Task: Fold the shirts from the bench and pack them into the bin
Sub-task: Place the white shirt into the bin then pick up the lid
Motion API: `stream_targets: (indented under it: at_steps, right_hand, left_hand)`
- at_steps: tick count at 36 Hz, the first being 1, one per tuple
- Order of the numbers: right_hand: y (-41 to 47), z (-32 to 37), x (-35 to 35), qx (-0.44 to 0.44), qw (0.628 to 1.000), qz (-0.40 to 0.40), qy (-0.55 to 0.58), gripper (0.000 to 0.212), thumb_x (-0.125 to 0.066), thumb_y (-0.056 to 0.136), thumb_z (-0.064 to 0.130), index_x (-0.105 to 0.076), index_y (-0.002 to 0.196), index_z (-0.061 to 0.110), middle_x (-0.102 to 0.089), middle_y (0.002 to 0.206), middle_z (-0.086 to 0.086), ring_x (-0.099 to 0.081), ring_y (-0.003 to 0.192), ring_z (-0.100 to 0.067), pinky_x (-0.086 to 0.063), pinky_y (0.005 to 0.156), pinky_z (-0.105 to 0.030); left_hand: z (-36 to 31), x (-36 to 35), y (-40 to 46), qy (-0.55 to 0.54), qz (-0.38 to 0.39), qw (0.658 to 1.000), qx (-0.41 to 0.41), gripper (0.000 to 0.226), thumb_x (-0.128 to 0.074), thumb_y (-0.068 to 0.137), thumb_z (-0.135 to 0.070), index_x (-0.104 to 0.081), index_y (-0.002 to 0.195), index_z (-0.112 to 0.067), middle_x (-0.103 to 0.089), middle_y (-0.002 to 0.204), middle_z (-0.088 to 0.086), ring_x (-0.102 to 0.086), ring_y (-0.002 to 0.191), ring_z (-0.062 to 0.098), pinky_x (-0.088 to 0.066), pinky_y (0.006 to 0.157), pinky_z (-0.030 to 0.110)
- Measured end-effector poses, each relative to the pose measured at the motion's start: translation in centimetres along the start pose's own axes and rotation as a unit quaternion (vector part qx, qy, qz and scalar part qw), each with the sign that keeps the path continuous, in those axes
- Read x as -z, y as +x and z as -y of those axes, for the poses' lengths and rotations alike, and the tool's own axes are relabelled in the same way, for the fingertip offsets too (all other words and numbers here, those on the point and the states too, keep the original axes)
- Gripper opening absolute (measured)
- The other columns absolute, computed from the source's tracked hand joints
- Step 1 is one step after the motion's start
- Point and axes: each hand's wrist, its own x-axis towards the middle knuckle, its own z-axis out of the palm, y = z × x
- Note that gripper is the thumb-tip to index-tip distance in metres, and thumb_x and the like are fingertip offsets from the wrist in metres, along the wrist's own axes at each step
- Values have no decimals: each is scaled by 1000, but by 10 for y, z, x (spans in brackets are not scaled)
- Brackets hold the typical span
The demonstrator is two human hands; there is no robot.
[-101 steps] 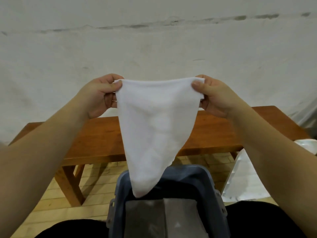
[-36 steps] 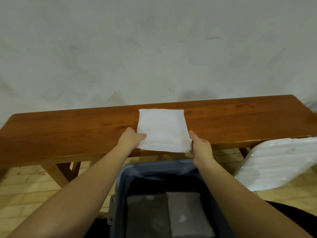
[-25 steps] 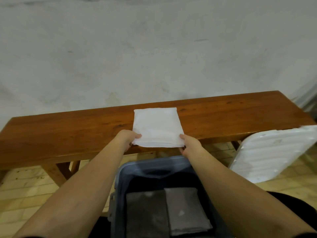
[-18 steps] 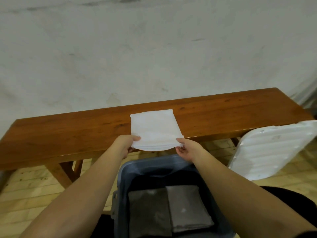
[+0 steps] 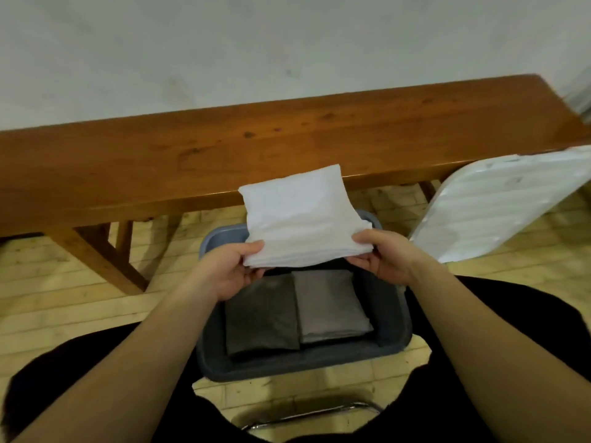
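A folded white shirt (image 5: 300,219) hangs in the air above the far end of the blue-grey bin (image 5: 307,359). My left hand (image 5: 230,270) grips its near left corner, thumb on top. My right hand (image 5: 387,257) grips its near right corner the same way. Inside the bin lie two folded shirts side by side: a dark grey one (image 5: 260,318) on the left and a lighter grey one (image 5: 331,305) on the right. The wooden bench (image 5: 224,148) stretches across behind the bin, with no shirts on the part I see.
A white ribbed lid (image 5: 499,206) leans against the bench at the right. The bin stands on a pale wooden floor (image 5: 64,289) between my knees. A metal chair edge (image 5: 307,414) shows below. A plain wall rises behind the bench.
Both hands lifted the folded white shirt off the bench and drew it toward me, over the bin. The view tilted down, showing more of the bin.
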Motion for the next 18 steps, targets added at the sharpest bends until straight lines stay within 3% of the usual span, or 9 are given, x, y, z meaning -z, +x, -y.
stream_targets:
  at_steps: [4, 7, 11, 14, 18]
  right_hand:
    - [5, -7, 26, -38, 999, -29, -10, 17, -51, 97, 4, -58, 112, 6, -75, 91, -8, -74, 76, -18, -61, 64, -27]
    - [15, -17, 40, -80, 994, -70, -19, 24, -53, 94, 1, -54, 118, 1, -69, 99, -14, -69, 84, -24, -60, 59, -29]
    - [32, -43, 60, -149, 978, -128, -66, 31, -53, 92, 0, -48, 123, 3, -61, 106, -17, -62, 92, -28, -59, 54, -31]
    - [46, -61, 69, -186, 964, -167, -93, 34, -49, 91, -1, -44, 125, 5, -56, 106, -16, -60, 93, -29, -57, 63, -36]
    - [65, -69, 78, -133, 962, -230, -57, 42, -53, 87, 3, -45, 128, 7, -55, 108, -13, -58, 101, -31, -56, 71, -38]
  left_hand:
    - [22, -14, 19, 23, 3, 1000, 15, 5, -60, 94, -10, -61, 98, -8, -69, 78, 4, -66, 67, 18, -52, 55, 25]
    - [36, -22, 34, 46, -11, 998, 33, 4, -59, 95, -9, -59, 95, -5, -66, 84, 8, -66, 66, 19, -52, 55, 25]
    - [71, -29, 65, 70, -15, 992, 102, 21, -58, 95, -10, -58, 114, -2, -65, 90, 12, -64, 75, 23, -52, 65, 29]
    - [90, -34, 83, 62, -21, 988, 139, 28, -58, 95, -8, -55, 122, -1, -65, 96, 15, -64, 85, 27, -55, 68, 33]
    - [99, -42, 102, 35, -31, 993, 110, 28, -63, 93, -11, -57, 119, -4, -67, 96, 11, -64, 76, 21, -50, 55, 29]
